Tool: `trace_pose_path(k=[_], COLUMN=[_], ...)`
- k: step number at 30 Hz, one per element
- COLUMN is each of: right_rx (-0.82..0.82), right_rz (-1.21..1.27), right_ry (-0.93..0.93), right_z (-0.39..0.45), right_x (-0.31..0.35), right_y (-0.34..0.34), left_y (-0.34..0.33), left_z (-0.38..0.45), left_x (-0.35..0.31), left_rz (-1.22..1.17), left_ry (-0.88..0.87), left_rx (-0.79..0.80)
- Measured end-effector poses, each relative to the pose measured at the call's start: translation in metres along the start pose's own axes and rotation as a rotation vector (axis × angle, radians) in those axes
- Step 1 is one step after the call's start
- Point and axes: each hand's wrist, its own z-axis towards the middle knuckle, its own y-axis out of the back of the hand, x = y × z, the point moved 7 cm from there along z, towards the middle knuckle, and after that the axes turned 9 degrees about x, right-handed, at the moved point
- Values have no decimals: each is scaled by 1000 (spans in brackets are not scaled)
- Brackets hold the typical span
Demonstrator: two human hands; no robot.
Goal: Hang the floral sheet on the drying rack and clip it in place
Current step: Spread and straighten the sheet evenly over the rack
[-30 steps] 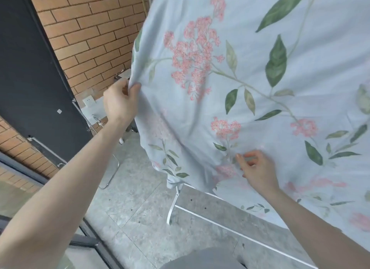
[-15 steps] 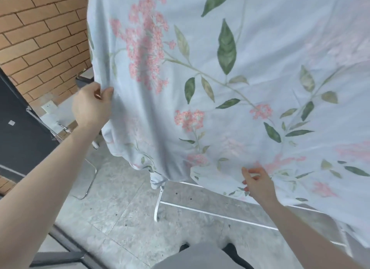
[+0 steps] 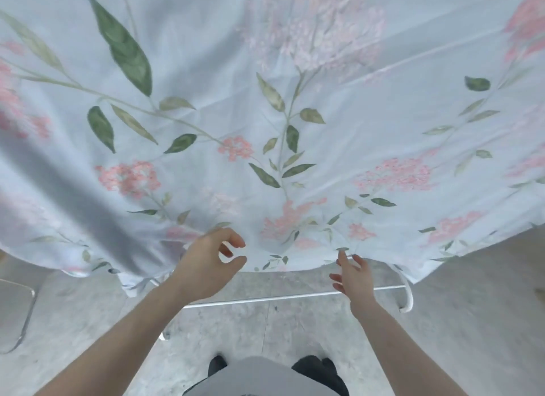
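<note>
The floral sheet (image 3: 265,106), pale blue with pink blossoms and green leaves, hangs spread over the drying rack and fills the upper view. Its lower hem runs just above my hands. Only the drying rack's white base bar (image 3: 265,298) and a curved foot (image 3: 408,295) show below the cloth. My left hand (image 3: 212,260) hovers at the hem with fingers loosely curled and a gap between thumb and fingers, holding nothing. My right hand (image 3: 351,274) has straight fingers, its fingertips touching the hem's edge. No clips are in sight.
Grey stone floor tiles (image 3: 472,322) lie below. A metal tube frame (image 3: 26,307) stands at the left edge. My dark shoes (image 3: 318,369) are close to the rack's base bar.
My left hand let go of the sheet's left side edge and came down to the bottom hem. My right hand loosened its pinch. The view swung right and down, away from the brick wall.
</note>
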Motion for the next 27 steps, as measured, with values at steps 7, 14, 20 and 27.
trace_pose_path(k=[7, 14, 20, 27], right_rx=[-132, -211, -40, 190], right_rz=[73, -199, -448, -474], right_ry=[108, 287, 370, 275], right_z=[44, 106, 126, 120], right_x=[58, 129, 154, 125], right_y=[133, 243, 228, 191], left_y=[-59, -101, -108, -89], left_z=[65, 120, 95, 98], left_x=[-76, -113, -92, -103], left_rz=[58, -102, -354, -19], left_ry=[42, 303, 470, 416], left_rx=[-8, -420, -883, -747])
